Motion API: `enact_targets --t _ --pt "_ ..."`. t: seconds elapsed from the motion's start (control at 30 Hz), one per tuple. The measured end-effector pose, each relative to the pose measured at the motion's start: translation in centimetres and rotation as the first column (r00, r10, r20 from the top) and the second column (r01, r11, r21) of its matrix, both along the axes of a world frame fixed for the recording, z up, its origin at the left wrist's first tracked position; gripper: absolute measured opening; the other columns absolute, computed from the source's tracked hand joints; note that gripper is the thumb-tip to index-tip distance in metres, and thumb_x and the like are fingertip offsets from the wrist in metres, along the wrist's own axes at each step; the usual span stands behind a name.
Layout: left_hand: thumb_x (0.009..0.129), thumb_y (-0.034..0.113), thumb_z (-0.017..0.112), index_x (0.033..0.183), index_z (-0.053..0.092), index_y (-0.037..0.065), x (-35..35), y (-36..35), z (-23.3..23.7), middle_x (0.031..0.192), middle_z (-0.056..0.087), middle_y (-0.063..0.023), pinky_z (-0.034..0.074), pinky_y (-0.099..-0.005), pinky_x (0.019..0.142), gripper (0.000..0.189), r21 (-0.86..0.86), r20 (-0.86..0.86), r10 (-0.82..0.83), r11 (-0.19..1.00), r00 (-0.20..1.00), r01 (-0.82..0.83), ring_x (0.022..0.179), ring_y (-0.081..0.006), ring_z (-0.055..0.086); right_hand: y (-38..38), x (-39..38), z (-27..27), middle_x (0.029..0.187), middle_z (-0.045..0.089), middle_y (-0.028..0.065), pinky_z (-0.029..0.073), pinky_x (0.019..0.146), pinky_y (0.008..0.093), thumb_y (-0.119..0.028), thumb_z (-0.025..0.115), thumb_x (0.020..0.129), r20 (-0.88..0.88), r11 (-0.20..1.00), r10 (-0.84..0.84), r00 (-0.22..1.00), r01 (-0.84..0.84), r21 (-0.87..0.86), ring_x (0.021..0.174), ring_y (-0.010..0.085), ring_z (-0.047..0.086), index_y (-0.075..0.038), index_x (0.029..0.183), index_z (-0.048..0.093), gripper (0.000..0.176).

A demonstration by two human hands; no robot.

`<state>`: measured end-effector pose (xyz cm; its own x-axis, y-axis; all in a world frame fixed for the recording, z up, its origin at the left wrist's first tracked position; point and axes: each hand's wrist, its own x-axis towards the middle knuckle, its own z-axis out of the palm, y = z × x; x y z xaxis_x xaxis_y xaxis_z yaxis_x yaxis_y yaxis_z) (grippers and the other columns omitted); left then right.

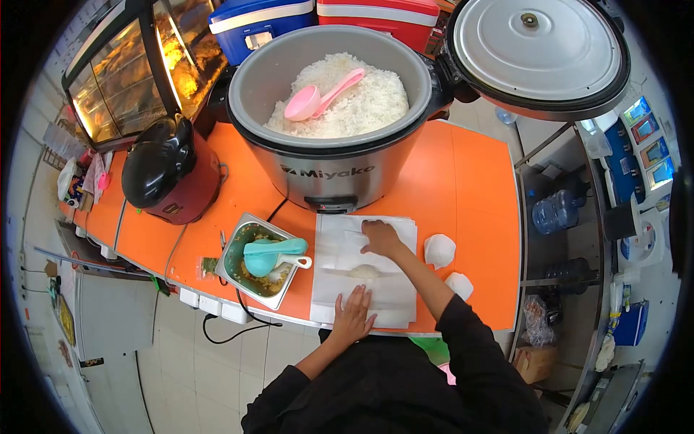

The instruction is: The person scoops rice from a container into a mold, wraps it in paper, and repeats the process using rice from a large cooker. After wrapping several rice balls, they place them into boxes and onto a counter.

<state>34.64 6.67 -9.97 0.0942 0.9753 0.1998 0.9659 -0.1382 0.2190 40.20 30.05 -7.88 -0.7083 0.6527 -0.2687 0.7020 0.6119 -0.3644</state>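
A stack of white wrapping paper (329,249) lies on the orange table in front of the rice cooker. A small mound of rice (363,272) sits on the paper near its middle. My left hand (352,312) rests flat on the near part of the paper, fingers spread. Over the far part is my right hand (382,237), thumb and fingers apart, touching the paper beside a small raised white flap. The large rice cooker (329,177) stands uncovered, filled with white rice (383,98). A pink ladle (323,95) lies on that rice.
Two white wrapped bundles (439,251) sit right of the paper. To the left, a metal container (233,254) holds yellowish food and turquoise-handled utensils (271,253). A dark red smaller cooker (173,170), a lit display case (137,69) and the opened lid (538,47) surround the workspace.
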Motion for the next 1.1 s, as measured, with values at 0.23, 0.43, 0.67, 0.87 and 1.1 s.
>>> enact_targets --t 0.23,0.43,0.67,0.87,1.1 --pt "0.079 0.045 0.047 0.13 0.029 0.002 1.0 0.8 1.8 0.135 0.028 -0.0133 0.005 -0.0496 0.099 0.069 -0.046 0.027 0.134 0.99 0.991 -0.133 0.126 -0.0244 0.025 0.0 0.8 1.6 0.083 0.06 0.0134 0.045 0.069 0.0364 -0.021 0.068 0.061 -0.223 0.952 0.235 0.946 -0.27 -0.142 0.081 0.0292 0.057 -0.006 0.082 0.061 0.026" --pt "0.08 0.041 0.047 0.128 0.032 0.003 1.0 0.3 -0.2 0.122 0.041 -0.0136 0.017 -0.0524 0.094 0.063 -0.139 0.068 0.11 0.985 0.992 -0.099 0.113 -0.0246 0.039 -9.8 4.1 4.6 0.107 0.058 0.0136 0.05 0.067 0.034 -0.01 0.052 0.074 0.001 0.928 0.358 0.934 -0.356 0.105 0.083 0.0245 0.061 -0.005 0.102 0.056 0.029" --pt "0.076 0.027 0.055 0.111 0.042 0.012 -1.5 -2.1 -3.4 0.104 0.045 -0.012 0.018 -0.0504 0.093 0.04 0.518 0.322 -0.048 0.845 0.946 -0.133 0.105 -0.0241 0.044 -16.5 5.1 2.3 0.12 0.045 0.022 0.037 0.094 0.0364 -0.013 0.053 0.078 -0.389 0.957 0.1 0.916 0.018 0.288 0.116 0.0312 0.043 0.006 0.114 0.046 0.041" --pt "0.074 0.026 0.061 0.129 0.036 0.01 -3.4 -0.8 1.3 0.133 0.038 -0.0068 0.022 -0.0439 0.095 0.062 -0.097 0.149 0.048 0.995 0.988 -0.034 0.112 -0.0182 0.047 -17.9 7.5 0.0 0.127 0.036 0.0228 0.035 0.095 0.0384 -0.007 0.056 0.074 -0.446 0.969 0.034 0.894 0.08 0.234 0.119 0.0341 0.036 0.007 0.12 0.038 0.051" --pt "0.065 0.022 0.069 0.077 0.068 0.018 -8.5 3.6 1.4 0.066 0.061 0.0028 0.035 -0.0344 0.068 0.013 -0.034 0.388 -0.091 0.993 0.917 0.113 0.068 -0.0173 0.053 -16.6 9.5 0.7 0.071 0.061 0.0057 0.045 0.066 0.0364 -0.007 0.06 0.073 -0.427 0.88 -0.446 0.787 0.474 -0.046 0.074 0.0238 0.058 0.0 0.114 0.042 0.046"
